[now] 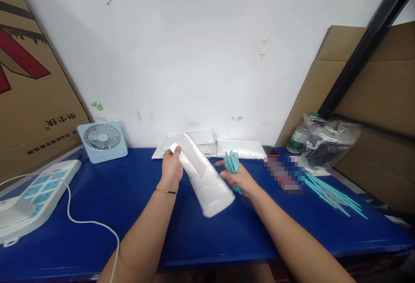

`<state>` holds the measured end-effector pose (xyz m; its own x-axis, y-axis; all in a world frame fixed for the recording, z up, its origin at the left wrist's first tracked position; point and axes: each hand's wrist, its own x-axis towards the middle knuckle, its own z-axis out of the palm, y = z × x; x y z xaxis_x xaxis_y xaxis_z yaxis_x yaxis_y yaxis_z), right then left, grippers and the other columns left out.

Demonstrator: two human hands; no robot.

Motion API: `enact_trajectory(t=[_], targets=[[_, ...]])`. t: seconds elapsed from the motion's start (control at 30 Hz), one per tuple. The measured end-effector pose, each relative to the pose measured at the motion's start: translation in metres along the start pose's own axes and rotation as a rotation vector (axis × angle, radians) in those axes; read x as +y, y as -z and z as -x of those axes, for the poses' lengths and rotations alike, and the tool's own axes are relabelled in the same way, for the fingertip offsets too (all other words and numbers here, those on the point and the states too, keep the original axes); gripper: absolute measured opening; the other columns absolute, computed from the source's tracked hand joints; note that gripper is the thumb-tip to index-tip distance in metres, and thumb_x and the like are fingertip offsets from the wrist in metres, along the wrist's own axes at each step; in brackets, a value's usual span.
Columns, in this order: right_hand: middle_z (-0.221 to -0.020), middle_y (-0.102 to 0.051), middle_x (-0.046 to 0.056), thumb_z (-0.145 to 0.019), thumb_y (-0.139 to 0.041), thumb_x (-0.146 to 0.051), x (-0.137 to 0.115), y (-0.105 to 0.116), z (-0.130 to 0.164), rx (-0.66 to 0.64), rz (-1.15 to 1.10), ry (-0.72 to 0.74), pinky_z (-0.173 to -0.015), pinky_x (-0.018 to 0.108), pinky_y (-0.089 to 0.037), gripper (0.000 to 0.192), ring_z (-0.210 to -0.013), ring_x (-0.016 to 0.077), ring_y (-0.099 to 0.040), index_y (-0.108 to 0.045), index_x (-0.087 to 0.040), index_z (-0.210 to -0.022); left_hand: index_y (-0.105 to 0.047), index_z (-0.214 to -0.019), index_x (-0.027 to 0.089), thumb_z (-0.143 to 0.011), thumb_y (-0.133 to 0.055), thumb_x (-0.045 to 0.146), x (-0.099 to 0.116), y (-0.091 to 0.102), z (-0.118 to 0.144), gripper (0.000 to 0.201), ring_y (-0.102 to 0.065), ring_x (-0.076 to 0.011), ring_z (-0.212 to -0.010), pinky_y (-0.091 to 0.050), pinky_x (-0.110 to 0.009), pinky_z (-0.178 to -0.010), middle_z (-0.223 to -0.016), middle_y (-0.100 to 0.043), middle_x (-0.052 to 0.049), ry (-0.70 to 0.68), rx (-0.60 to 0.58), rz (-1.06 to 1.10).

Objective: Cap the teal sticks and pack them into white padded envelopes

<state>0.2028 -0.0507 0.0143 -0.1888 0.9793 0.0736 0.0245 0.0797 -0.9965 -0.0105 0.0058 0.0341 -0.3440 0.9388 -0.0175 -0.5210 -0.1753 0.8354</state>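
Observation:
My left hand (173, 168) pinches the upper left end of a white plastic-wrapped packet (207, 183), which hangs tilted above the blue table, its lower end slanting to the right. In my right hand (241, 179) is a bundle of thin turquoise strips (231, 162), with the fingers wrapped round its middle and the ends showing above and below. The right hand is close beside the packet's right edge; whether it touches the packet I cannot tell. More turquoise strips (335, 194) lie fanned out on the table at the right.
Flat white packets (240, 148) lie along the wall. A light blue fan (103, 141) and a white power strip (48, 192) with a loose cable (94, 222) are at left. A bottle (296, 138) and a clear plastic bag (333, 144) stand at right. Cardboard (35, 80) flanks the blue table (201, 248).

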Motion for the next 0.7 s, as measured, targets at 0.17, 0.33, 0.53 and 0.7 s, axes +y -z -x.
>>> enact_trajectory(t=[0.17, 0.33, 0.53, 0.7], targets=[[-0.067, -0.057, 0.001, -0.058, -0.075, -0.033, 0.006, 0.018, -0.008, 0.121, 0.200, -0.104, -0.061, 0.029, -0.039, 0.026, -0.064, 0.0161, -0.052, -0.060, -0.017, -0.072, -0.040, -0.122, 0.016, -0.073, -0.066, 0.027, 0.006, 0.009, -0.003, 0.057, -0.049, -0.0267, -0.117, -0.041, -0.045, -0.097, -0.125, -0.050, -0.016, -0.183, 0.098, -0.344], [-0.075, -0.060, 0.001, -0.053, -0.078, -0.024, 0.003, 0.051, -0.010, -0.027, 0.118, -0.171, -0.066, 0.027, -0.042, 0.030, -0.071, 0.0150, -0.056, -0.061, -0.018, -0.078, -0.021, -0.142, 0.025, -0.040, -0.083, 0.047, 0.011, 0.007, 0.022, 0.121, 0.000, -0.0373, -0.138, -0.007, -0.056, -0.109, -0.150, -0.017, -0.013, -0.869, -0.766, -1.227], [-0.067, -0.062, 0.002, -0.052, -0.079, -0.023, -0.001, 0.053, -0.008, -0.128, 0.040, -0.152, -0.052, 0.025, -0.042, 0.026, -0.058, 0.0138, -0.056, -0.066, -0.016, -0.073, -0.023, -0.141, 0.026, -0.050, -0.075, 0.032, -0.016, -0.006, 0.054, 0.105, -0.034, -0.0312, -0.128, -0.001, -0.050, -0.109, -0.127, -0.050, -0.010, -0.857, -1.212, -1.554], [-0.041, -0.034, -0.010, -0.067, -0.070, -0.037, -0.017, 0.067, -0.009, 0.352, -0.474, 0.224, -0.038, 0.022, -0.030, 0.022, -0.033, 0.0048, -0.027, -0.057, -0.019, -0.063, -0.051, -0.117, 0.022, -0.053, -0.067, 0.023, -0.016, -0.006, 0.050, 0.065, -0.054, -0.0282, -0.097, -0.032, -0.042, -0.093, -0.098, -0.060, -0.009, -0.711, -0.965, -1.664]])
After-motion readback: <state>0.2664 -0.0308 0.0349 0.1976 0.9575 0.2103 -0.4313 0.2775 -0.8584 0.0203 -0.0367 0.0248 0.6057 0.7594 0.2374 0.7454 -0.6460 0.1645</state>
